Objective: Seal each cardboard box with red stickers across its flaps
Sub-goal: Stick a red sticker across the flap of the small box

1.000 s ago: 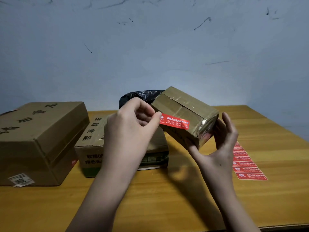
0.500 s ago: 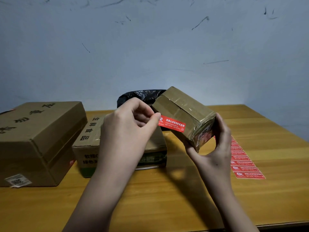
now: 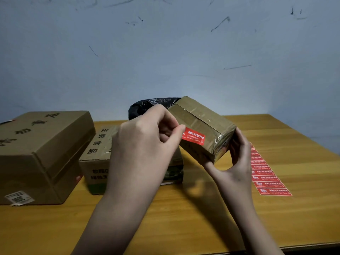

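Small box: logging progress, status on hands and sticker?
Right hand grips small box, tilted, off table. Left hand pinches red sticker onto it. Nothing in the way.

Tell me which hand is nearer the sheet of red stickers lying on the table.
Right. The right hand grips the small box's end just left of the sticker sheet. The left hand is farther left, pinching the red sticker on the box.

Wooden table (image 3: 276,218) is holding a big cardboard box (image 3: 42,153), smaller box (image 3: 97,159), black bag (image 3: 147,105) and red sticker strip (image 3: 266,177).
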`<state>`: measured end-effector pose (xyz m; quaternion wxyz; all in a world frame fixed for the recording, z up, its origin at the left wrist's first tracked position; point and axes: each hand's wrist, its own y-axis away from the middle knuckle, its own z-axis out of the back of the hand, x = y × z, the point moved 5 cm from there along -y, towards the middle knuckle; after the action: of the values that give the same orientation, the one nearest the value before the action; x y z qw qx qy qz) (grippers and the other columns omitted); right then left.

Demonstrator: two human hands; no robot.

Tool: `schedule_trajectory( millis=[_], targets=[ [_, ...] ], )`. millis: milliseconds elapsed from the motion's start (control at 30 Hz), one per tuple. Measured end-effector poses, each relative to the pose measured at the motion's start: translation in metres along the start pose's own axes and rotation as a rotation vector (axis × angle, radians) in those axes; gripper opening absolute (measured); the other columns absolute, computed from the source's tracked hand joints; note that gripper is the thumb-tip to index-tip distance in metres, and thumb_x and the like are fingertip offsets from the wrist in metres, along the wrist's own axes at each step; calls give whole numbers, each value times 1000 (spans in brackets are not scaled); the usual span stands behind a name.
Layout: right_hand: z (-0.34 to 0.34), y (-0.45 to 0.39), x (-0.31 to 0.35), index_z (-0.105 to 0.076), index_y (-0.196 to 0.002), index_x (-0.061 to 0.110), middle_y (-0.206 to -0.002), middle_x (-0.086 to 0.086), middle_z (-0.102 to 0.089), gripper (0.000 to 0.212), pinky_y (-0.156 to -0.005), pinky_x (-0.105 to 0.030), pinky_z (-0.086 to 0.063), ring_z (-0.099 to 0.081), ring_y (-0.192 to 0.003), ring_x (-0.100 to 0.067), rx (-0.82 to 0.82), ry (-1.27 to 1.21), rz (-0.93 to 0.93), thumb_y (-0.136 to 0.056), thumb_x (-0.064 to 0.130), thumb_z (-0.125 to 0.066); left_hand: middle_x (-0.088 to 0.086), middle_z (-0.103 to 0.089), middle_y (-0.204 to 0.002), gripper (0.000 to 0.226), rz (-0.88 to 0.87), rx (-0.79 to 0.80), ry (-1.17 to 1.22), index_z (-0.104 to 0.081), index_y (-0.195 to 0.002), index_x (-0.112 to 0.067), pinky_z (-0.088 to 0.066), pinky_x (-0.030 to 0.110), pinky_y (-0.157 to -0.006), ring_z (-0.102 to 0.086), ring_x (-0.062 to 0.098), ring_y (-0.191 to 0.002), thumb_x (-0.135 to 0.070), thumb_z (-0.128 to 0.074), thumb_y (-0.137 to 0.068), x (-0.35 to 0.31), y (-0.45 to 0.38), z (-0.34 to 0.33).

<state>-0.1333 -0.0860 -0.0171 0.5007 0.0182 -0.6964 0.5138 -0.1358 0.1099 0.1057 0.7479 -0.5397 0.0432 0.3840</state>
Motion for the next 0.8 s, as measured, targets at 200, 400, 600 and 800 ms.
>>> schedule_trajectory(
  millis=[200, 400, 600, 800],
  targets=[
    [11, -2, -15, -33, -141, 30, -138, -1, -50, 92, -109, -43, -41, -49, -128, -10, -38, -43, -134, -61, 42, -77, -14, -63, -70, 11, -75, -53, -9, -66, -82, -21, -50, 12, -61, -60, -1, -63, -30, -72, -82, -5, -3, 12],
    [5, -3, -15, -32, -136, 38, -137, 4, -49, 89, -108, -33, -41, -49, -127, -6, 54, -91, -186, -61, 38, -81, -14, -64, -71, 11, 48, -43, 128, -65, -79, -23, -47, 10, -60, -63, 3, -68, -30, -73, -81, 12, -8, 3],
    [7, -3, -23, -31, -138, 25, -135, 11, -47, 89, -99, -17, -44, -53, -117, 7, 169, -220, -299, -68, 10, -84, -8, -67, -69, 12, 236, 32, 261, -63, -74, -25, -56, 30, -65, -66, 11, -69, -29, -72, -79, 44, -11, -16],
    [35, -14, -22, -44, -126, 39, -132, 12, -51, 80, -86, -8, -47, -55, -109, 12, 196, -255, -358, -59, 25, -86, -3, -69, -70, 13, 280, 85, 361, -63, -73, -23, -57, 35, -69, -68, 17, -70, -24, -73, -80, 53, -10, -29]
  ],
)
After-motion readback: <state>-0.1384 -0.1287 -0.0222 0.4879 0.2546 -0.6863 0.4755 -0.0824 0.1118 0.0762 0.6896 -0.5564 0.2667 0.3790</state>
